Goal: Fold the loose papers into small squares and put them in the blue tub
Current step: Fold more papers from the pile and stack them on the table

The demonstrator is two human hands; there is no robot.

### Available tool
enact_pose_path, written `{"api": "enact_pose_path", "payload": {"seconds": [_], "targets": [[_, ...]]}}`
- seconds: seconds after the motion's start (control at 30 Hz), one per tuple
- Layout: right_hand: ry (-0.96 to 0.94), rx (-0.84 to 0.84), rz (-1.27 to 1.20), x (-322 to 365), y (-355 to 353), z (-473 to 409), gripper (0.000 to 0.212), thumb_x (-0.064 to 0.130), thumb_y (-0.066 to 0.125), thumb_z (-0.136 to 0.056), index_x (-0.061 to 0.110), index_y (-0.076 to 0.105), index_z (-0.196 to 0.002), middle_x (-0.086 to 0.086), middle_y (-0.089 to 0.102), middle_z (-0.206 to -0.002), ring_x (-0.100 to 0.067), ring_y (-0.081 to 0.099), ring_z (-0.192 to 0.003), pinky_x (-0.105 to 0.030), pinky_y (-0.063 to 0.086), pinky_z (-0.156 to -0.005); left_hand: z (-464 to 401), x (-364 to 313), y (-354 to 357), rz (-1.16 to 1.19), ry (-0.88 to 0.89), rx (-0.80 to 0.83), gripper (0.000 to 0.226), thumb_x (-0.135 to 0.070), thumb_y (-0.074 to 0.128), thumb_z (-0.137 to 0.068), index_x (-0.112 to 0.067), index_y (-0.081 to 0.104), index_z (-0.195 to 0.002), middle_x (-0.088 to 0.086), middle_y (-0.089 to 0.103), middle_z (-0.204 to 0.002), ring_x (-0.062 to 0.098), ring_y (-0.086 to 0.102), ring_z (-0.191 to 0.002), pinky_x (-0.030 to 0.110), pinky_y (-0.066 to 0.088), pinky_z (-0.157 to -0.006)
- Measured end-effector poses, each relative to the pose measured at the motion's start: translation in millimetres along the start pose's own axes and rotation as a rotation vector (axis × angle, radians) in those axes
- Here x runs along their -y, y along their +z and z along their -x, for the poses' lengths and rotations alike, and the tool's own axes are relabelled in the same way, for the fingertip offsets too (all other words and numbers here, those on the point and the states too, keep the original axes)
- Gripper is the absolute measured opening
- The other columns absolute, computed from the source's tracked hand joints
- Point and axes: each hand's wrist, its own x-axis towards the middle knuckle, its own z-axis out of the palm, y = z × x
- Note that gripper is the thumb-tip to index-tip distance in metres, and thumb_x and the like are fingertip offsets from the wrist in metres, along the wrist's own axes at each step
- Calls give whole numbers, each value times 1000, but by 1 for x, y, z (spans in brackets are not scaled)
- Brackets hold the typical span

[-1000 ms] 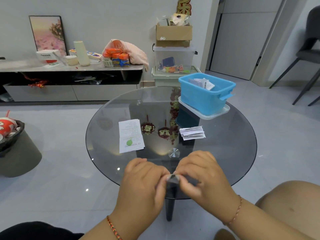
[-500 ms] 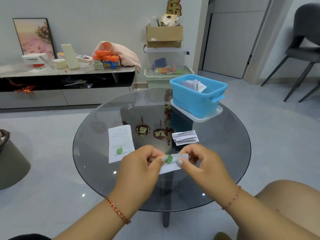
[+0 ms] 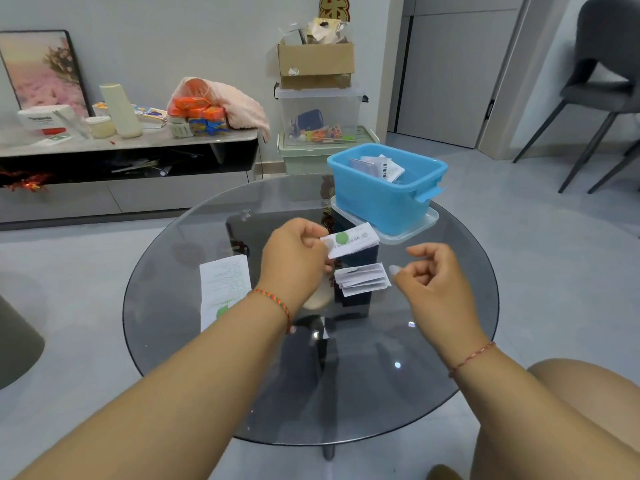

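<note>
Left hand (image 3: 294, 252) pinches the folded paper (image 3: 351, 240) near the blue tub (image 3: 384, 199); right hand (image 3: 434, 277), loosely curled, holds nothing.

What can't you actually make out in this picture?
Head view only:
- Print on the folded paper the left hand pinches: blurred, too small.
- How many papers lie in the blue tub: its wall hides them.
- Flat receipt's lower corner: left forearm covers it.
</note>
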Motion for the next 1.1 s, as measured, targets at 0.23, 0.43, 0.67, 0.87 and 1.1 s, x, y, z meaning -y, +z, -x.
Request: {"api": "enact_pose_path", "payload": {"seconds": [0.23,0.43,0.67,0.87,1.1], "targets": [[-23,12,74,-6,-2,-7,25,19,67,-82,27,48,-96,6,55,-69,-9,51,-60,-23,45,-60,-8,23,28,-447,93,132,15,-9,54,-91,-21,64,-91,-5,58,-78,12,55,-75,16,38,-58],[-57,18,112,-11,-3,-9,24,17,67,-82,27,49,-93,7,55,-69,-5,50,-59,-10,40,-56,5,32,38,-693,229,227,25,-5,53,-87,-19,65,-104,6,58,-106,22,56,-91,23,36,-71],[-26,138,497,-28,-3,-14,37,29,67,-83,25,50,-115,3,57,-95,-15,54,-90,-24,44,-72,10,32,37,-724,254,291,41,-9,47,-93,-26,52,-130,5,50,-113,22,51,-102,31,45,-81],[-111,205,749,-33,8,-21,39,37,63,-87,25,54,-123,1,56,-110,-19,46,-106,-29,40,-87,16,32,31,-711,268,268,34,-21,44,-98,-26,54,-129,4,48,-115,18,47,-103,31,46,-84],[-117,217,676,-30,7,-17,40,33,68,-83,25,55,-120,4,53,-102,-17,46,-104,-26,40,-84,19,35,27,-618,324,229,32,-21,47,-97,-25,57,-127,-2,41,-103,15,45,-98,31,45,-84]]}}
